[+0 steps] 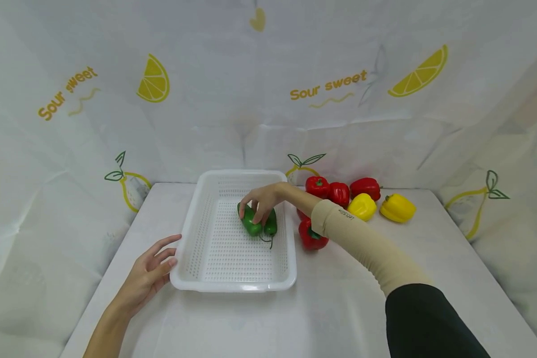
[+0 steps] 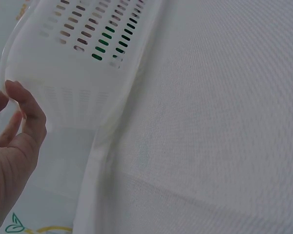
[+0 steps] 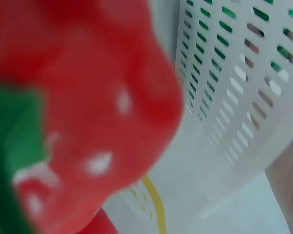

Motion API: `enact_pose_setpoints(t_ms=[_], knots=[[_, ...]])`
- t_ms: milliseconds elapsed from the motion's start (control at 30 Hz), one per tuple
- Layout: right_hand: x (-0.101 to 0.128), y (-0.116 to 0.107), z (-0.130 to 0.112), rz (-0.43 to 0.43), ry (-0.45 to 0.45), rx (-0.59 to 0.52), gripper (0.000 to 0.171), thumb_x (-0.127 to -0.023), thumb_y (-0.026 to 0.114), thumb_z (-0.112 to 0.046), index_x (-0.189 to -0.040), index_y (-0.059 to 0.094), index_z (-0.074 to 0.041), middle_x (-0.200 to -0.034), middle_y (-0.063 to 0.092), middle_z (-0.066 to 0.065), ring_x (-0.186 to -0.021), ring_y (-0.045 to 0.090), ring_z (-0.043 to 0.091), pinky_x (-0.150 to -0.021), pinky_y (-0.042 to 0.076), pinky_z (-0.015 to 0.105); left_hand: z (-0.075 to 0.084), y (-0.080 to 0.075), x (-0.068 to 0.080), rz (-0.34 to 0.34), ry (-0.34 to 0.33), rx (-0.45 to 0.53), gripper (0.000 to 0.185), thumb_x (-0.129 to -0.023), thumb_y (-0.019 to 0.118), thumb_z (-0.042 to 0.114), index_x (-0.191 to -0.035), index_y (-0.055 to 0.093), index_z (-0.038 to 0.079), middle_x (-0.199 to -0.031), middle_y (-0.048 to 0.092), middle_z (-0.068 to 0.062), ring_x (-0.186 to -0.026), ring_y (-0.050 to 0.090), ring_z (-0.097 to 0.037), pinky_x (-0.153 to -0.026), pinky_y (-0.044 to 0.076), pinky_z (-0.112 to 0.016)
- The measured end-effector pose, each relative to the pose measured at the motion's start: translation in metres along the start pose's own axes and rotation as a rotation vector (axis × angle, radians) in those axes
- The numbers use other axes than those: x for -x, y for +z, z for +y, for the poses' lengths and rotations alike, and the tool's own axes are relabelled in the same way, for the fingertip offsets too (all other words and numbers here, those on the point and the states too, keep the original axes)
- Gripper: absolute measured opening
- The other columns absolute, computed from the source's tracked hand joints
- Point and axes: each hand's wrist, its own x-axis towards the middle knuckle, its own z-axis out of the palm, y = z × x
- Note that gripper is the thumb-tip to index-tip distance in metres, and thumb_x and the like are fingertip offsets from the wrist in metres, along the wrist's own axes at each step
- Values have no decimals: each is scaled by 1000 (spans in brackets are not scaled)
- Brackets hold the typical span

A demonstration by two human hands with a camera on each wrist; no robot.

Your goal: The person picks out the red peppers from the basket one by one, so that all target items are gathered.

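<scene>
At frame centre the right hand (image 1: 263, 200) reaches into the white basket (image 1: 192, 226), fingers curled down onto a green pepper (image 1: 249, 223) lying beside a second one (image 1: 270, 224) on the basket floor. The left hand (image 1: 149, 271), fingers relaxed and holding nothing, touches the basket's lower-left corner. Red peppers (image 1: 328, 191) and yellow peppers (image 1: 396, 207) sit on the tabletop (image 1: 340, 298), right of the basket.

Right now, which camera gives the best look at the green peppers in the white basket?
The head view: both green peppers lie in the white basket under the right hand, whose fingers curl onto them. The left wrist view shows only green through the basket's slots. The right wrist view shows the same, behind a blurred red pepper.
</scene>
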Motion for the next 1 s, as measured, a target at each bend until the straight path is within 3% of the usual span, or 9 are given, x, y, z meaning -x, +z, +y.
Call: enact_pose_setpoints(t_ms=[167, 367, 633, 900, 1000], knots=[[12, -11, 1, 50, -67, 13, 39, -89, 67, -6, -125, 58, -14, -123, 55, 14, -100, 68, 24, -87, 59, 37, 0, 0, -1, -6, 3, 8, 58, -99, 44, -2, -152, 22, 7, -118, 54, -3, -103, 62, -9, -82, 59, -28], [35, -24, -3, 131, -139, -19, 39, -90, 66, -7, -127, 56, -13, -121, 55, 14, -102, 66, 28, -92, 56, 45, 0, 0, -1, -14, 12, 15, 58, -99, 43, -2, -152, 21, 6, -117, 54, -2, -103, 62, -9, -81, 59, -28], [58, -29, -6, 150, -194, -45, 42, -90, 65, -7, -130, 52, -9, -123, 55, 14, -110, 61, 29, -93, 56, 46, 2, 1, 1, 15, -22, -5, 58, -99, 44, 0, -152, 23, 10, -118, 55, -1, -103, 62, -10, -82, 58, -27], [78, -34, -7, 189, -256, -106, 41, -91, 63, -6, -130, 52, -9, -124, 56, 13, -119, 56, 32, -99, 51, 52, 1, 1, 1, -11, 6, 14, 58, -99, 42, -2, -152, 21, 7, -118, 55, -1, -103, 62, -10, -81, 58, -27], [86, -35, -8, 220, -270, -68, 41, -91, 64, -8, -130, 53, -11, -125, 57, 11, -122, 53, 31, -97, 53, 50, 1, 1, 2, -5, 1, 11, 58, -99, 42, -2, -152, 21, 7, -118, 55, -1, -103, 62, -10, -81, 58, -27]])
